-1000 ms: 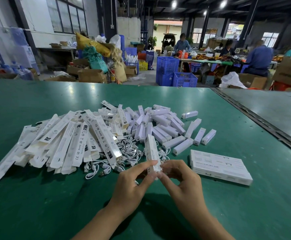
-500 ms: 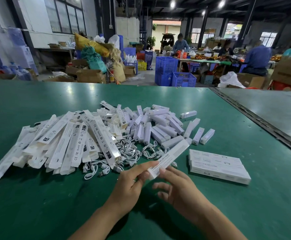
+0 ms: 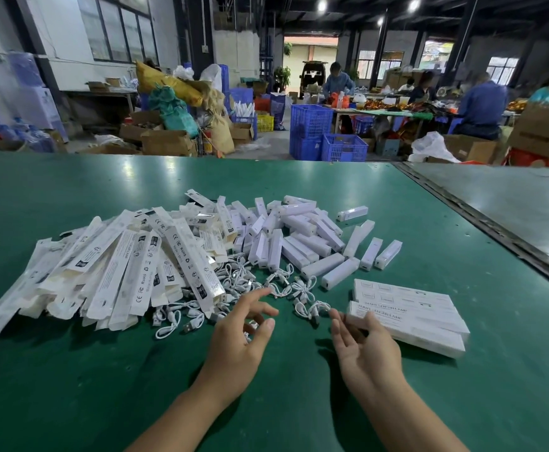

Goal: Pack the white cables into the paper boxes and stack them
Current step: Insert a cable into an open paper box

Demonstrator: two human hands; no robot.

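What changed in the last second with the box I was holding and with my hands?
The packed box went from upright in both hands, tipped rightward, and now lies on the stack of packed boxes. The right hand let go and is open, fingertips at the box's end. The left hand moved to the loose cables; whether it holds one is unclear. The flat boxes and white units stayed put.

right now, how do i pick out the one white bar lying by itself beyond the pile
On the green table, find the heap of short white bars in the middle. Just past its far right edge one white bar lies alone on bare green. Unlike its neighbours it touches nothing and lies crosswise.
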